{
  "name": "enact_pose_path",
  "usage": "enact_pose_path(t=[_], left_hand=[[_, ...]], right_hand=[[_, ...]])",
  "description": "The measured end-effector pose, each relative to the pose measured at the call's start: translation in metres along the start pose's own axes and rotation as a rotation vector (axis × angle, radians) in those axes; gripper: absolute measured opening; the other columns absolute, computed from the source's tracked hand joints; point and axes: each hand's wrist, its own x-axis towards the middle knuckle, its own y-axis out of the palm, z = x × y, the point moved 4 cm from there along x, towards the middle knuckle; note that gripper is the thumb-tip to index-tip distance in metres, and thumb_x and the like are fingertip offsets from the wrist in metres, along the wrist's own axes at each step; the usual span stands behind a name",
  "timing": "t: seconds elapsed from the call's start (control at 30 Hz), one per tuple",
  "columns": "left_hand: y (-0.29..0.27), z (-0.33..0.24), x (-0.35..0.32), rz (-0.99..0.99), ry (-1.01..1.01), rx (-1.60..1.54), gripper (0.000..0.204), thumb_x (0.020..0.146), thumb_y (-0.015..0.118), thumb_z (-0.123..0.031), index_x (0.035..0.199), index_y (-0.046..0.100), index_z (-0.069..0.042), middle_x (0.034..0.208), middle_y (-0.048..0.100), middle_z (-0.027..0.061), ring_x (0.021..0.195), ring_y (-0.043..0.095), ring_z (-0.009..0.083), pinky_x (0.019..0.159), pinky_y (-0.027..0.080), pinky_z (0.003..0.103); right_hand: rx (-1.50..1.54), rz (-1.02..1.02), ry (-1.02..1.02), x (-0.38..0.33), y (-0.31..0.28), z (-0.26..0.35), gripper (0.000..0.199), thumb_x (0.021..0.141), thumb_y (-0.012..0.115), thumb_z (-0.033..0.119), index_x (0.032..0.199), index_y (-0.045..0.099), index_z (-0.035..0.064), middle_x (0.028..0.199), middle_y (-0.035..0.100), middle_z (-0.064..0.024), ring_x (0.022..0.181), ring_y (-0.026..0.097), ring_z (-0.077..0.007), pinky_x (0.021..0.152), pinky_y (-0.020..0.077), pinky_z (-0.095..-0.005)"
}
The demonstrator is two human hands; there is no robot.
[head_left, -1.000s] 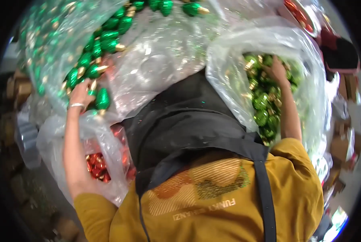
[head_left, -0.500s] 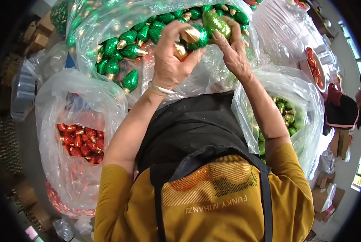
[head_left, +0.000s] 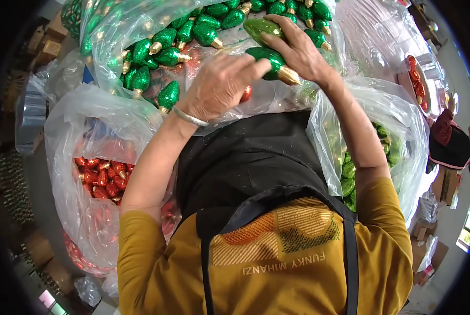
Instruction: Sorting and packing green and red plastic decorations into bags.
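Observation:
My left hand (head_left: 219, 86) is closed, its fingers smeared by motion. Below its palm peeks a red glitter bulb ornament (head_left: 246, 94), mostly hidden. One left fingertip touches a dark green bulb ornament (head_left: 268, 56) whose gold cap (head_left: 288, 75) points toward my right wrist; which hand bears its weight, I cannot tell. Between thumb and fingers, my right hand (head_left: 301, 51) grips a lime green bulb ornament (head_left: 263, 29). Several dark green bulb ornaments (head_left: 206, 34) with gold caps lie beyond my hands in a large clear plastic bag (head_left: 122, 26).
At my left, a plastic bag (head_left: 67, 136) holds red bulbs (head_left: 104, 181). Another bag (head_left: 410, 136) at my right holds lime green bulbs (head_left: 347, 170). Further right, red ornaments (head_left: 416, 84) sit in a white container. Cardboard boxes (head_left: 50, 50) stand at far left.
The dark green bulb has turned, its gold cap now toward the right instead of the left. My left hand has moved down and left; the lime green bulb has shifted left with my right fingers.

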Motion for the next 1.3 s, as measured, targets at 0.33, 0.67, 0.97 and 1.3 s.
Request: enact_pose_path(t=[0.33,0.67,0.97,1.3], left_hand=[[-0.003,0.019,-0.015,-0.176,-0.315,-0.127,0.052,0.074,0.066,0.0,0.121,0.049,-0.012,0.11,0.055,0.0126,0.096,0.058,0.0302,0.08,0.049,0.034],[-0.011,0.007,0.009,-0.096,-0.064,0.006,0.049,0.07,0.072,-0.008,0.115,0.055,-0.01,0.118,0.052,0.013,0.109,0.051,0.0295,0.084,0.048,0.038],[-0.009,0.002,0.002,0.253,-0.11,-0.282,0.04,0.074,0.07,-0.017,0.11,0.059,-0.004,0.116,0.055,0.0133,0.106,0.055,0.0316,0.089,0.045,0.042],[-0.025,-0.003,-0.04,0.059,-0.253,0.003,0.035,0.076,0.068,-0.014,0.109,0.06,-0.004,0.112,0.059,0.0142,0.108,0.054,0.0319,0.095,0.04,0.041]], right_hand=[[-0.09,-0.144,0.334,0.01,0.012,0.009,0.04,0.084,0.06,0.027,0.116,0.051,0.0044,0.099,0.056,-0.0201,0.092,0.056,-0.0365,0.072,0.0502,-0.0441],[0.078,-0.266,0.361,0.002,0.028,0.006,0.052,0.079,0.067,0.03,0.117,0.047,0.0,0.098,0.057,-0.0195,0.079,0.061,-0.0296,0.073,0.0498,-0.0385],[0.606,0.495,0.365,0.018,0.002,-0.003,0.043,0.078,0.07,0.021,0.111,0.054,-0.0012,0.096,0.062,-0.0137,0.082,0.061,-0.018,0.074,0.0491,-0.0312],[0.591,0.249,0.318,0.017,0.009,0.003,0.035,0.08,0.068,0.02,0.108,0.057,0.0006,0.091,0.066,-0.0104,0.083,0.064,-0.0158,0.073,0.0498,-0.0283]])
